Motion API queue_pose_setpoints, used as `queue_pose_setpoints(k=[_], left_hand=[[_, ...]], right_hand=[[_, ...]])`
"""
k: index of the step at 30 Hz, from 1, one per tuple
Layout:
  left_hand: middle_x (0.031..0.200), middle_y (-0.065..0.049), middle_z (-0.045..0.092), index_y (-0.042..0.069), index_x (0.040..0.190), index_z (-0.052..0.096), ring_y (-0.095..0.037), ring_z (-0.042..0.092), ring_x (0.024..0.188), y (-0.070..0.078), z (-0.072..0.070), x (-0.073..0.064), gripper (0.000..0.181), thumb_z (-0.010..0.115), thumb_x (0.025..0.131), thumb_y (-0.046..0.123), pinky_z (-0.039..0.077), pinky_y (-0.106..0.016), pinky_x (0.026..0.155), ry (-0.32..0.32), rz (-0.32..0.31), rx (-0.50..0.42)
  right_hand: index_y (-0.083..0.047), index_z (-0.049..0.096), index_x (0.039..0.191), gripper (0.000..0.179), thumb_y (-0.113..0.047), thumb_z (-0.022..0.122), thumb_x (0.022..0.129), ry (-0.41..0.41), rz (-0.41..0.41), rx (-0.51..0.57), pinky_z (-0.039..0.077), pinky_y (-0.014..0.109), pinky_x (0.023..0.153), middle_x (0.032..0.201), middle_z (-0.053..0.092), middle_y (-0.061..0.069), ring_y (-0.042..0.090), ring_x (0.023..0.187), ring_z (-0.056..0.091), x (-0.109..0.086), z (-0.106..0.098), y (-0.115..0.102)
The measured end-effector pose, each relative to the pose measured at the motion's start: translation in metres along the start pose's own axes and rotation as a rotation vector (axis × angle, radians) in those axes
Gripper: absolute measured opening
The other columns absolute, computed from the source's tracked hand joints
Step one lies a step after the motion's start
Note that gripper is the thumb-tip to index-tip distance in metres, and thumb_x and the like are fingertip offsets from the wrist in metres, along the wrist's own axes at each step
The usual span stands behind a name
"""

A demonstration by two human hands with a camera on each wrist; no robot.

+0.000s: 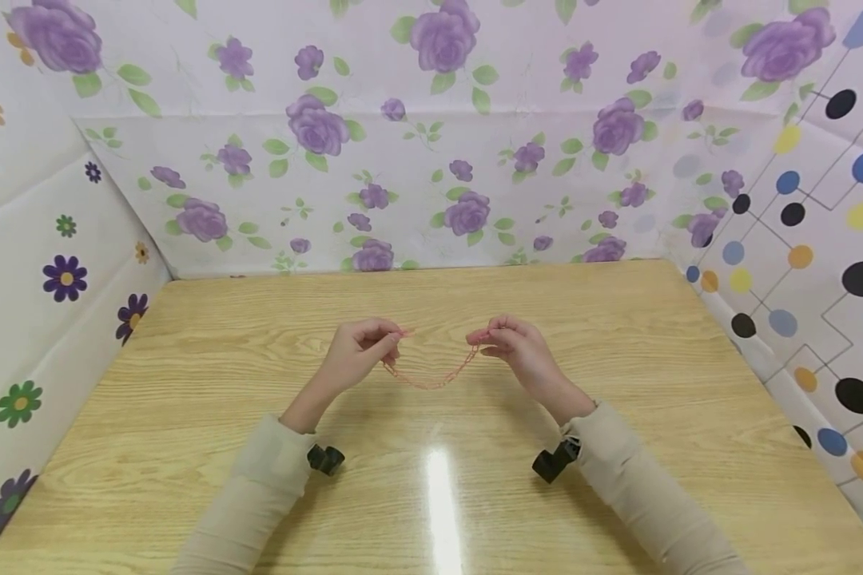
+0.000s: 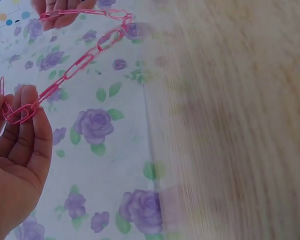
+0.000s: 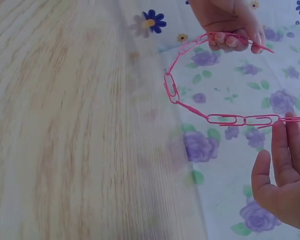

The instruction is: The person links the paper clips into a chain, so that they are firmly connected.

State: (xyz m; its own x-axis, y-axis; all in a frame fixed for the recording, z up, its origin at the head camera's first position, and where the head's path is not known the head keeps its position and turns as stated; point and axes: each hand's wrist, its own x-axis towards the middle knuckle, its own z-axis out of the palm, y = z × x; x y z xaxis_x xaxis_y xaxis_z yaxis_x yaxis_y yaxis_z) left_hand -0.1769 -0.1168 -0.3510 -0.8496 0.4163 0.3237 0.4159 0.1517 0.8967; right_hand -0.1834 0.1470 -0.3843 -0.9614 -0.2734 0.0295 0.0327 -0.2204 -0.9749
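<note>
A chain of linked pink paper clips [image 1: 431, 386] hangs in a shallow curve between the two hands, above the table. My left hand [image 1: 359, 351] pinches one end of it between thumb and fingers. A clip tip pokes out past those fingertips, and the links lie across the left fingers [image 2: 26, 135] in the left wrist view. Opposite, my right hand [image 1: 525, 355] holds the other end at its fingertips. In the right wrist view the links run over the tips of the right fingers [image 3: 282, 155], and the last clip is cut off by the frame edge.
The wood-grain table [image 1: 208, 351] reflects a bright streak of light near its front. Behind it stands a wall covering [image 1: 259, 184] with purple flowers; patterned sheets flank both sides. Each sleeve cuff carries a small black device [image 1: 326, 459].
</note>
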Motion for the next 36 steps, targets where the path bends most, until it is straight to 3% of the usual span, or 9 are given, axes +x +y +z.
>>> queue_pose_setpoints(k=[5,9,13,19,29,33,36], left_hand=[[0.073,-0.03,0.057,-0.012,0.092,0.061,-0.034,0.058,0.061,-0.002,0.002,-0.001,0.014,0.05,0.09,-0.004,0.05,-0.047,0.058,-0.018,0.007,-0.033],[0.073,-0.03,0.058,-0.012,0.092,0.062,-0.035,0.058,0.061,-0.003,0.003,-0.001,0.014,0.05,0.09,-0.004,0.051,-0.044,0.057,-0.026,0.026,-0.039],[0.073,-0.03,0.058,-0.012,0.092,0.062,-0.035,0.059,0.061,-0.003,0.005,-0.001,0.014,0.051,0.09,-0.004,0.052,-0.042,0.058,-0.032,0.027,-0.039],[0.074,-0.03,0.058,-0.012,0.093,0.062,-0.032,0.059,0.062,-0.002,0.008,0.0,0.014,0.051,0.09,-0.003,0.052,-0.043,0.059,-0.041,-0.017,-0.057],[0.072,-0.027,0.059,-0.01,0.092,0.062,-0.034,0.058,0.062,0.0,0.011,0.002,0.014,0.051,0.091,-0.002,0.05,-0.046,0.058,-0.054,-0.025,-0.044],[0.074,-0.03,0.058,-0.012,0.092,0.061,-0.034,0.058,0.062,0.0,0.012,0.002,0.014,0.051,0.09,-0.003,0.051,-0.045,0.059,-0.063,-0.024,-0.07],[0.074,-0.032,0.058,-0.013,0.092,0.061,-0.032,0.059,0.062,0.0,0.013,0.003,0.014,0.052,0.09,-0.003,0.051,-0.043,0.059,-0.07,-0.019,-0.067]], right_hand=[[-0.007,0.05,0.082,0.021,-0.001,0.034,0.094,-0.009,-0.021,0.166,0.046,0.033,0.082,0.081,0.066,0.002,0.016,0.08,0.063,-0.002,0.004,-0.003],[-0.005,0.052,0.082,0.02,0.002,0.037,0.093,-0.015,-0.018,0.199,0.049,0.028,0.07,0.076,0.061,0.004,0.014,0.068,0.059,-0.003,0.005,-0.003],[-0.003,0.057,0.086,0.015,0.001,0.044,0.093,-0.048,-0.03,0.141,0.05,0.026,0.065,0.077,0.058,0.006,0.014,0.067,0.058,-0.004,0.004,-0.001],[-0.003,0.063,0.088,0.012,-0.003,0.051,0.092,-0.076,-0.026,0.067,0.051,0.027,0.068,0.081,0.061,0.007,0.015,0.073,0.059,-0.007,0.003,0.001],[-0.003,0.061,0.091,0.016,-0.009,0.047,0.095,-0.076,-0.017,-0.014,0.05,0.032,0.077,0.084,0.066,0.005,0.016,0.08,0.063,-0.006,-0.001,0.005],[0.004,0.056,0.102,0.017,-0.007,0.044,0.096,-0.066,-0.027,-0.05,0.05,0.029,0.073,0.079,0.058,0.005,0.013,0.074,0.058,-0.007,-0.002,0.006],[0.01,0.053,0.115,0.026,-0.006,0.043,0.096,-0.071,-0.039,-0.181,0.049,0.028,0.072,0.081,0.053,0.008,0.016,0.075,0.055,-0.008,-0.002,0.005]])
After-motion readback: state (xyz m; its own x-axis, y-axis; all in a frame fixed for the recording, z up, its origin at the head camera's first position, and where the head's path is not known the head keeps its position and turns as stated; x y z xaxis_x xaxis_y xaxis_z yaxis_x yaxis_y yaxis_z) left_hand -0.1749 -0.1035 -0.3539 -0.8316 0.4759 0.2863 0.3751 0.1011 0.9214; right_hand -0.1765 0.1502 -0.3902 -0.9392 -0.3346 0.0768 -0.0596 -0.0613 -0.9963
